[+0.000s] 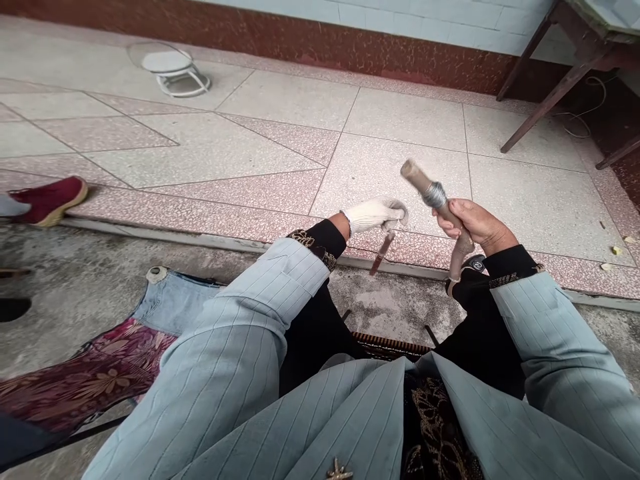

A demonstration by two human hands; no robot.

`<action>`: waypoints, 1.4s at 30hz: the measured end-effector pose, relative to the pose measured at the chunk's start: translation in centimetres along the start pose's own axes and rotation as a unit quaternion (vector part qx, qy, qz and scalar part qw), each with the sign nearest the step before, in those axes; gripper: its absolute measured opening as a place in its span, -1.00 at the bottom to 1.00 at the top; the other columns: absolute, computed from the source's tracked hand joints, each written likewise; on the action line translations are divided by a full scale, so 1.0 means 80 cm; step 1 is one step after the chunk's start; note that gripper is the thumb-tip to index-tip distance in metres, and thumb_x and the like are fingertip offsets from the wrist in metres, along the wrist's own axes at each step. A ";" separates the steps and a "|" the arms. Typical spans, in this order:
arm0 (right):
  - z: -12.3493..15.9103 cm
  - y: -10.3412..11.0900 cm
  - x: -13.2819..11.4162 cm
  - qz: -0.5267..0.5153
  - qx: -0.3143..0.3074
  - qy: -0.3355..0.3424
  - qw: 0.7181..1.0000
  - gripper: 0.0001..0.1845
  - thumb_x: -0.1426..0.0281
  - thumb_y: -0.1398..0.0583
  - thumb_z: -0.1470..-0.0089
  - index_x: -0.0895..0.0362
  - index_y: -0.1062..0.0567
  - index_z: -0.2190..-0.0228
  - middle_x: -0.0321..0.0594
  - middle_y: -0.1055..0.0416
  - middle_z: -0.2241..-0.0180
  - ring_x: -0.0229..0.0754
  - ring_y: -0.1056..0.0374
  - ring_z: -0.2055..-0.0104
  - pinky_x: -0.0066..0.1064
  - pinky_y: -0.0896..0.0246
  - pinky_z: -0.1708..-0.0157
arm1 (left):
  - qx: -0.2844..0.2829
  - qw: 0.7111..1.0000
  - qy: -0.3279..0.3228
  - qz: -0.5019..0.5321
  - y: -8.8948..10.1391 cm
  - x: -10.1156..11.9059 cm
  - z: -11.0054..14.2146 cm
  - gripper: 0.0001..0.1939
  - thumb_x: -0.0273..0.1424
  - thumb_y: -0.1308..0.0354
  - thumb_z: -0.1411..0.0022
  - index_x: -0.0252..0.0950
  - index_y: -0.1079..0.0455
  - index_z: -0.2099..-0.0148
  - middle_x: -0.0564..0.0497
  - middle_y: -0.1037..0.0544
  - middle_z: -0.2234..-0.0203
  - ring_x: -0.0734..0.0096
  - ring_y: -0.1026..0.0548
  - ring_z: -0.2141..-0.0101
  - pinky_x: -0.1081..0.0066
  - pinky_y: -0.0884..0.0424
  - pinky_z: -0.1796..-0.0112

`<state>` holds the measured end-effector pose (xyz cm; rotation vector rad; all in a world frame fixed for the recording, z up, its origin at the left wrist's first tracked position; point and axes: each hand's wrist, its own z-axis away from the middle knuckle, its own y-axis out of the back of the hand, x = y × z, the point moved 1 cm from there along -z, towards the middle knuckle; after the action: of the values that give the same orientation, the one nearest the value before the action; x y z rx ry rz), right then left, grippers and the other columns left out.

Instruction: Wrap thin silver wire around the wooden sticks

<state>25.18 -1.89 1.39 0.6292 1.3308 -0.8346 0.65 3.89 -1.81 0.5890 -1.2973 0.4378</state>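
The right hand [477,221] has a closed grip on a bent brown wooden-looking stick [416,176] wrapped in silver wire [434,195], up over the speckled floor [280,100]. The left hand [374,215], in a white glove, pinches a thin reddish-brown strip [381,255]. It looks like a holding step.

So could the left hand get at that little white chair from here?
Probably not: the white chair sits across the tiled floor, apparently beyond the gloved left hand, though nothing stands between them.

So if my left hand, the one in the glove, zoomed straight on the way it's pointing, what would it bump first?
Probably the fingertips of your right hand, which holds the stick. Your left hand points across at them, but one might be nearer the floor, so it could miss.
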 end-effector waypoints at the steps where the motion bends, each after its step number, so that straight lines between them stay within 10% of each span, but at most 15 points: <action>1: 0.004 -0.001 0.000 0.020 -0.049 -0.018 0.998 -0.51 -0.04 -0.16 -0.18 0.18 -0.39 0.25 -0.36 -0.19 0.52 -0.37 -0.05 0.59 -0.49 0.01 0.61 | 0.016 1.000 0.011 -0.024 0.001 -0.001 -0.001 -0.83 -0.35 -0.09 -0.28 -0.35 -0.42 0.27 0.07 -0.38 0.59 0.56 -0.28 0.58 0.45 -0.23 0.45; 5: 0.013 -0.003 0.004 0.132 -0.247 -0.110 0.954 -0.54 0.02 -0.15 -0.23 0.18 -0.38 0.41 -0.37 -0.19 0.55 -0.39 -0.08 0.56 -0.49 -0.04 0.52 | 0.012 0.991 0.033 -0.125 -0.003 0.003 0.003 -0.87 -0.39 -0.09 -0.23 -0.33 -0.42 0.29 0.07 -0.40 0.54 0.55 -0.28 0.56 0.46 -0.20 0.48; 8: 0.010 0.003 0.014 0.257 -0.270 -0.196 0.907 -0.52 -0.01 -0.14 -0.21 0.17 -0.41 0.41 -0.37 -0.19 0.58 -0.36 -0.09 0.56 -0.46 -0.04 0.51 | -0.020 0.989 0.048 -0.137 -0.016 0.006 0.009 -0.86 -0.37 -0.07 -0.23 -0.31 -0.41 0.27 0.09 -0.36 0.57 0.53 -0.29 0.57 0.46 -0.19 0.51; 13: -0.004 0.021 0.023 0.475 0.082 -0.218 0.849 -0.58 0.03 -0.20 -0.14 0.17 -0.45 0.38 -0.16 -0.34 0.46 -0.24 -0.18 0.48 -0.39 0.01 0.51 | -0.096 0.992 0.070 -0.044 -0.041 -0.001 0.010 -0.84 -0.33 -0.02 -0.30 -0.31 -0.35 0.24 0.11 -0.34 0.60 0.54 -0.28 0.60 0.46 -0.23 0.50; 17: -0.005 0.017 0.013 0.180 0.212 -0.071 0.958 -0.53 -0.03 -0.11 -0.20 0.14 -0.39 0.26 -0.26 -0.22 0.50 -0.29 -0.09 0.55 -0.42 -0.02 0.56 | -0.060 0.998 0.011 -0.005 -0.047 -0.010 0.000 -0.79 -0.31 0.02 -0.35 -0.33 -0.34 0.23 0.10 -0.34 0.58 0.55 -0.31 0.56 0.48 -0.26 0.45; 24: 0.010 0.010 0.004 -0.019 0.090 0.019 0.996 -0.49 -0.05 -0.19 -0.15 0.16 -0.38 0.19 -0.35 -0.16 0.51 -0.36 -0.06 0.58 -0.49 0.01 0.62 | -0.093 0.994 0.031 -0.056 -0.043 -0.018 -0.002 -0.76 -0.24 -0.04 -0.32 -0.31 -0.36 0.26 0.11 -0.33 0.57 0.54 -0.30 0.56 0.49 -0.26 0.48; 31: 0.017 -0.002 0.011 0.103 -0.285 -0.070 0.950 -0.62 0.14 -0.13 -0.29 0.23 -0.41 0.32 -0.37 -0.20 0.54 -0.41 -0.09 0.55 -0.51 -0.07 0.50 | 0.003 0.983 0.054 -0.174 -0.037 -0.007 -0.004 -0.82 -0.34 0.02 -0.31 -0.32 -0.35 0.20 0.11 -0.34 0.54 0.56 -0.26 0.57 0.51 -0.20 0.50; 42: 0.011 -0.001 0.018 0.230 -0.264 -0.170 0.921 -0.51 -0.01 -0.11 -0.24 0.18 -0.39 0.41 -0.37 -0.19 0.58 -0.36 -0.08 0.56 -0.46 -0.03 0.51 | 0.063 0.971 0.022 -0.228 -0.020 0.018 0.008 -0.75 -0.32 0.06 -0.33 -0.33 -0.38 0.20 0.09 -0.35 0.55 0.55 -0.27 0.56 0.48 -0.16 0.48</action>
<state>25.66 -2.89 0.15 0.3216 0.9688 -0.1661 1.49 2.21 -0.60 0.9523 -1.0546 0.1498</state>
